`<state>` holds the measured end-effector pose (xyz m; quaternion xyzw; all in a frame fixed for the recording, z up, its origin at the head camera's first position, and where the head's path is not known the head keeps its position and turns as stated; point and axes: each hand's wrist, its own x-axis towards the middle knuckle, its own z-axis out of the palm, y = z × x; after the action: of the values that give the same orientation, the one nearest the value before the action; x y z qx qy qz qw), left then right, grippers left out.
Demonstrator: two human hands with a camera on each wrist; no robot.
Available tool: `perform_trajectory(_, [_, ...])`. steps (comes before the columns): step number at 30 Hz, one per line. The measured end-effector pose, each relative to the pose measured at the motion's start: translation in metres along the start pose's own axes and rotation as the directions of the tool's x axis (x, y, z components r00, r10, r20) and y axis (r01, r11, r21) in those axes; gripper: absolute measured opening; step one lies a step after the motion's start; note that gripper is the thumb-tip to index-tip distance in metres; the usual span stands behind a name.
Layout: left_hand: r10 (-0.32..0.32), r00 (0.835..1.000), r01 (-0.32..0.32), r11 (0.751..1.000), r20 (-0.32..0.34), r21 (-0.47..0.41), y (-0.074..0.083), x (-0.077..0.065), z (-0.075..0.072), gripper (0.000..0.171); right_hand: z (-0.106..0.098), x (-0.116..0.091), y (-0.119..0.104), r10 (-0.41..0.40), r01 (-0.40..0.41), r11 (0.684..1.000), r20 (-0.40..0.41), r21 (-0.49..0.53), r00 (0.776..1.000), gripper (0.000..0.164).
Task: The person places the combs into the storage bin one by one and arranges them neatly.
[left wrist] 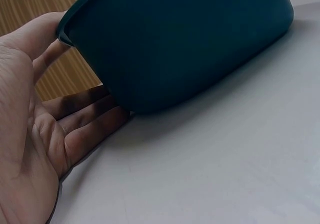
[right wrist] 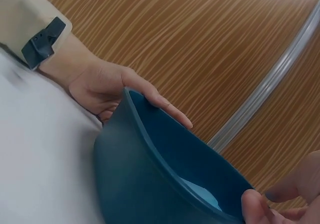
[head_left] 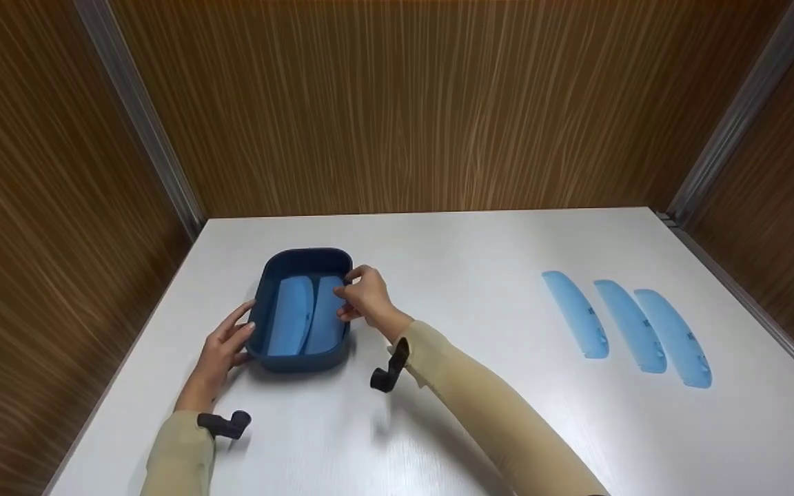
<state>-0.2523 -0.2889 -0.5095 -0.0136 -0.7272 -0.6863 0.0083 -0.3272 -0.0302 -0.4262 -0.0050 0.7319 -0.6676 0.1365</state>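
Bin, one, dark blue: is standing on the white table (head_left: 466, 275), its front wall (head_left: 300, 364) facing the wearer. Contents: left blue piece (head_left: 291, 313) and right blue piece (head_left: 326, 327), both lying lengthwise, side by side, on the bin floor.

Left hand (head_left: 218, 353): is touching the bin's left side, fingers extended and spread, thumb resting at the rim, lower fingers meeting the wall near its base; both pieces are lying inside, across the wall from these fingers.

Right hand (head_left: 369, 300): is reaching over the right rim, fingers bent, fingertips hanging above the right blue piece's edge; whether they are pinching rim or piece, cannot tell.

Further blue pieces (head_left: 631, 326), three: are lying in a slanting row, well apart from the bin, at right.
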Motion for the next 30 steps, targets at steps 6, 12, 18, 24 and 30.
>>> perform_trajectory(6, [-0.017,1.0,0.017,1.0,0.007,0.01,0.006,-0.002,0.003,0.056,-0.006,-0.003,-0.001,0.04,-0.041,0.994,0.012,0.103,0.999,0.032])
perform_trajectory(12, [-0.018,1.0,0.018,1.0,0.005,0.004,0.007,-0.003,0.004,0.055,-0.014,-0.006,0.001,0.036,-0.039,0.984,0.02,0.174,0.999,0.033])
perform_trajectory(18, [-0.01,1.0,0.01,1.0,-0.001,-0.003,0.001,-0.002,0.003,0.054,-0.018,-0.011,0.003,0.031,-0.028,0.969,-0.007,0.246,1.0,0.037])
perform_trajectory(24, [-0.011,1.0,0.012,1.0,-0.016,0.026,0.0,-0.003,0.001,0.056,-0.028,-0.012,0.002,0.023,-0.021,0.961,-0.004,0.275,1.0,0.037])
perform_trajectory(30, [-0.001,1.0,0.001,1.0,-0.011,0.023,0.001,0.0,-0.001,0.056,-0.044,-0.013,0.001,0.022,-0.017,0.961,-0.014,0.275,1.0,0.037])
